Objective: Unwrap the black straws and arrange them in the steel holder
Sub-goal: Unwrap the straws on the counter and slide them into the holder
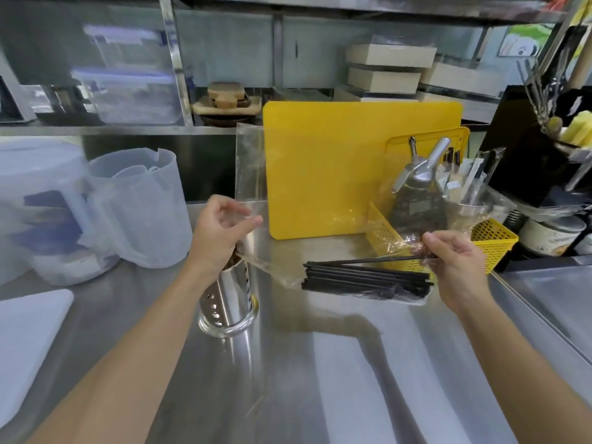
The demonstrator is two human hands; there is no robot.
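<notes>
A bundle of black straws [365,278] lies on the steel counter on crumpled clear wrap. My right hand [455,264] pinches one black straw [371,260] by its right end and holds it just above the bundle. The perforated steel holder [227,299] stands upright to the left of the bundle, partly hidden by my left wrist. Above it, my left hand [221,232] pinches a tall clear plastic wrapper [251,168] that stands up in front of the yellow board.
A yellow cutting board [326,171] leans at the back. To its right stands a yellow basket [490,241] with a steel dispenser bottle [416,187]. Clear plastic jugs [141,203] stand at the left, a white board [28,341] lies front left.
</notes>
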